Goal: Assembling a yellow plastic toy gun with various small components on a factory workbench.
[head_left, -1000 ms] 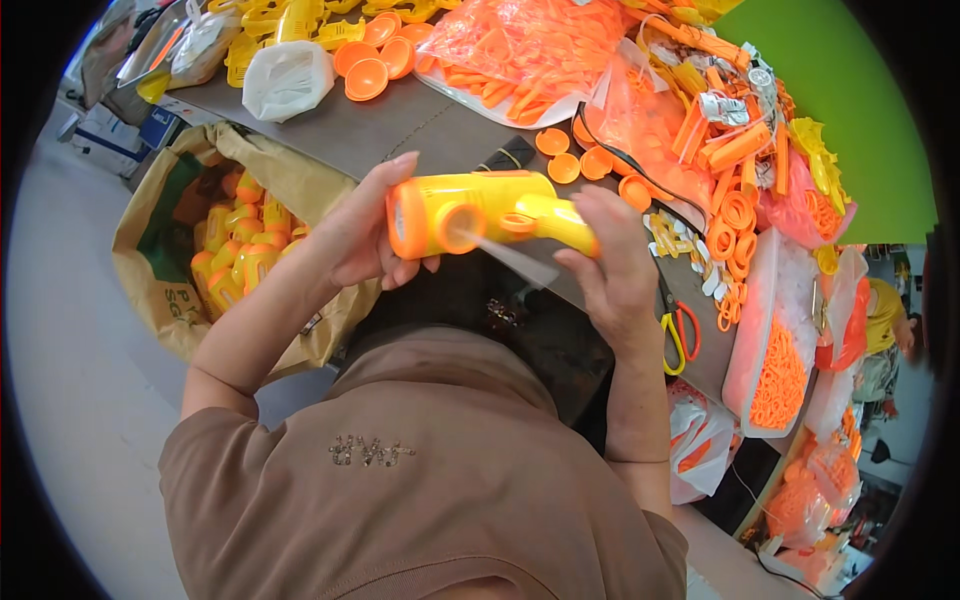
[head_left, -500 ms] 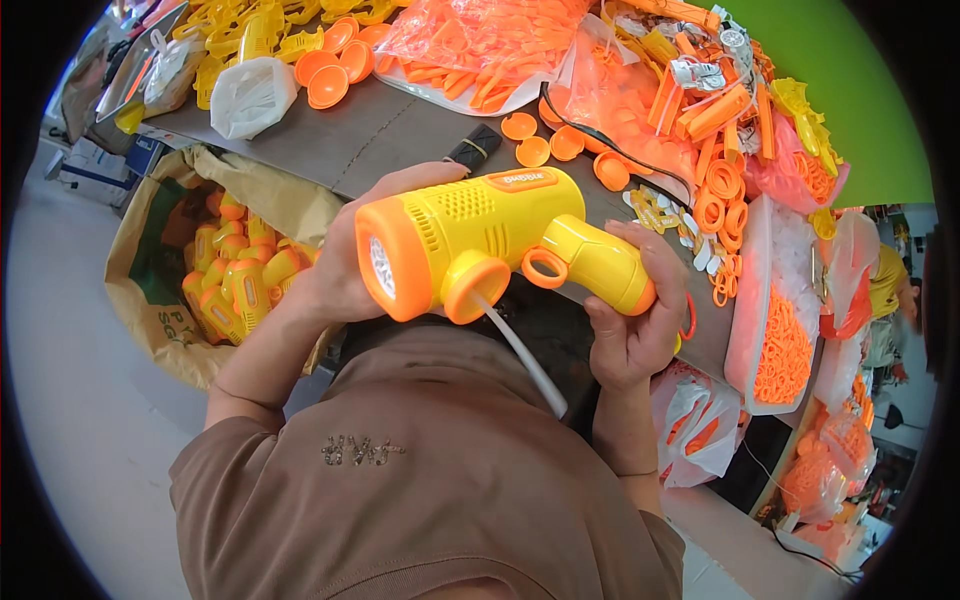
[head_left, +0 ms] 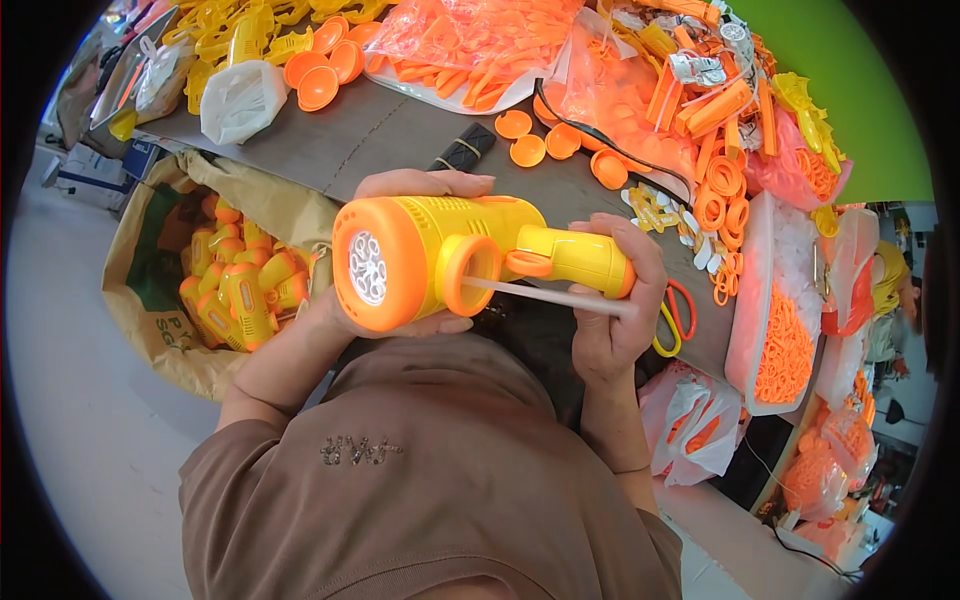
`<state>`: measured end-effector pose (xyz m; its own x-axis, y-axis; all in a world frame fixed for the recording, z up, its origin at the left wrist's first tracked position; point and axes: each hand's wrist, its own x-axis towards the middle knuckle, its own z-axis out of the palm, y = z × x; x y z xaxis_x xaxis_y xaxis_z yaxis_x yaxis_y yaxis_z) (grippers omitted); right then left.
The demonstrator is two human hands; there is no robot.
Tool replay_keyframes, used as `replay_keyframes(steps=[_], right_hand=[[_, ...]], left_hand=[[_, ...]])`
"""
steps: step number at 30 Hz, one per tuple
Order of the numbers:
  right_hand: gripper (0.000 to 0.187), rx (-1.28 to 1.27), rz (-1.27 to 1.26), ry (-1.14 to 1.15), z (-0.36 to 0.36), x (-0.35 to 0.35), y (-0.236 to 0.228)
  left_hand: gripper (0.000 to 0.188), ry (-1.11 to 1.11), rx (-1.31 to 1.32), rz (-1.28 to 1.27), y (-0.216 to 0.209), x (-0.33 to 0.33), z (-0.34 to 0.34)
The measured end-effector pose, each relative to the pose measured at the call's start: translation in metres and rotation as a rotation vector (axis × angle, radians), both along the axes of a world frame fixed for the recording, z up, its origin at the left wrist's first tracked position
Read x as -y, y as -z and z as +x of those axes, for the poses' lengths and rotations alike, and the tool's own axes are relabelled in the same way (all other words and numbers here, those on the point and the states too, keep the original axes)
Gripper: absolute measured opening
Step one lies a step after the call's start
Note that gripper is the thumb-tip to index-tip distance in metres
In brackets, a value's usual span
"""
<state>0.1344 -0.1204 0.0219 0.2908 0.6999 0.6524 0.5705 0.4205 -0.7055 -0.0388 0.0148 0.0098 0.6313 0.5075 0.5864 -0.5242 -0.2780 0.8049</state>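
A yellow and orange toy bubble gun (head_left: pixel 425 235) is held between my two hands above my lap. Its round orange front, with several small nozzle holes, points left and toward me. My left hand (head_left: pixel 395 188) is wrapped around the front of the barrel, fingers over the top and thumb beneath. My right hand (head_left: pixel 620 320) grips the handle (head_left: pixel 580 262) at its orange end. From the round orange-rimmed opening on its side, a thin whitish tube (head_left: pixel 540 293) sticks out toward my right hand. The orange ring-shaped trigger shows beside the handle.
At left, a brown paper bag (head_left: pixel 135 300) holds several similar yellow bodies. The grey table (head_left: pixel 400 130) bears orange cups (head_left: pixel 318 88), bagged orange parts (head_left: pixel 470 50), and a dark stick-like object (head_left: pixel 463 148). Scissors (head_left: pixel 680 315) lie by my right hand, near a bin (head_left: pixel 738 340) of orange rings.
Both hands have rolled the bubble gun so its front nozzles and side opening turn more toward me. It has shifted slightly left, and the tube now points right instead of down.
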Motion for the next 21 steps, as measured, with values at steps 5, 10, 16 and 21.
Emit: replay_keyframes(steps=[5, 10, 16, 21], right_hand=[[0.042, -0.006, -0.017, 0.007, 0.003, -0.004, 0.004], [0.035, -0.176, -0.06, 0.038, -0.001, -0.006, 0.006], [0.028, -0.258, -0.087, 0.043, 0.0, -0.008, 0.011], [0.027, -0.09, -0.127, 0.042, 0.005, -0.004, 0.006]], left_hand=[[0.081, -0.003, 0.007, 0.07, 0.002, -0.007, 0.004], [0.08, -0.062, -0.281, 0.237, -0.011, -0.006, 0.002], [0.078, -0.116, -0.329, 0.085, -0.003, 0.004, 0.003], [0.076, -0.092, -0.166, 0.02, -0.01, 0.006, 0.003]])
